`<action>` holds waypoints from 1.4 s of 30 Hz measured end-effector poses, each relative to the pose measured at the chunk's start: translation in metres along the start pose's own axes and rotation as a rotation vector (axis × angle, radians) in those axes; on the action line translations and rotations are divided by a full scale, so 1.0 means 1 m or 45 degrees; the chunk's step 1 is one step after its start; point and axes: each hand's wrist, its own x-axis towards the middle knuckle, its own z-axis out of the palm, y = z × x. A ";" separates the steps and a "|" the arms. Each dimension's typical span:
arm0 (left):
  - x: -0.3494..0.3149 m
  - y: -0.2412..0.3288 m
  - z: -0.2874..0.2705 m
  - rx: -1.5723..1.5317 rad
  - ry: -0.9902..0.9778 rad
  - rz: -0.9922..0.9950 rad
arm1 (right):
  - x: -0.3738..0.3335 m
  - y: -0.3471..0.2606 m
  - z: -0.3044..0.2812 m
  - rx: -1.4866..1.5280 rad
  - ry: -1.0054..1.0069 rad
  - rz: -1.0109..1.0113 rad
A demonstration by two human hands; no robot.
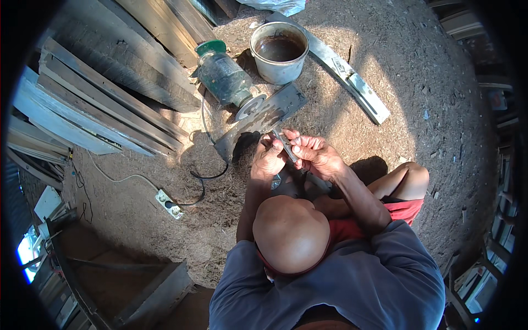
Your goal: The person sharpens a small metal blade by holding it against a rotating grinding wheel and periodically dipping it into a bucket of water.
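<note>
Both my hands are raised in front of me, close together. A narrow, flat silvery metal piece (285,144) with a dark middle slants between them. The fingers of my left hand (268,158) are closed on its left side. My right hand (320,158) pinches it from the right with thumb and fingers. Just beyond my hands stands an electric grinder with a green motor (223,77). Its pale round wheel (251,108) faces my side, above a flat grey board (258,121) wet with dark patches.
A white bucket (280,72) of dark liquid stands behind the grinder. Right of it a long pale beam (335,69) lies on the dirt floor, with a flat block (367,94) on top. Planks (104,93) are stacked at left. A cord runs to a white power strip (168,204).
</note>
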 end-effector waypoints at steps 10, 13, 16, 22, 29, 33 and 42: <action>0.000 0.010 -0.016 0.372 0.315 0.036 | -0.005 -0.019 -0.008 -0.798 0.080 -0.174; 0.004 0.004 -0.025 0.396 0.320 -0.025 | -0.001 -0.015 -0.028 -0.860 -0.010 -0.250; 0.006 -0.001 -0.017 0.328 0.435 -0.054 | 0.000 -0.047 -0.064 -1.034 0.119 -0.244; -0.015 0.013 -0.029 0.430 0.467 0.028 | -0.001 -0.152 -0.256 -1.936 1.256 -0.372; -0.035 -0.005 -0.043 0.491 0.489 -0.048 | -0.018 -0.109 -0.348 -2.175 1.427 -0.340; -0.035 -0.010 -0.046 0.492 0.520 -0.083 | -0.017 -0.091 -0.332 -2.211 1.317 -0.297; -0.036 0.001 -0.042 0.572 0.472 -0.103 | 0.005 -0.126 -0.213 -2.063 1.085 -0.444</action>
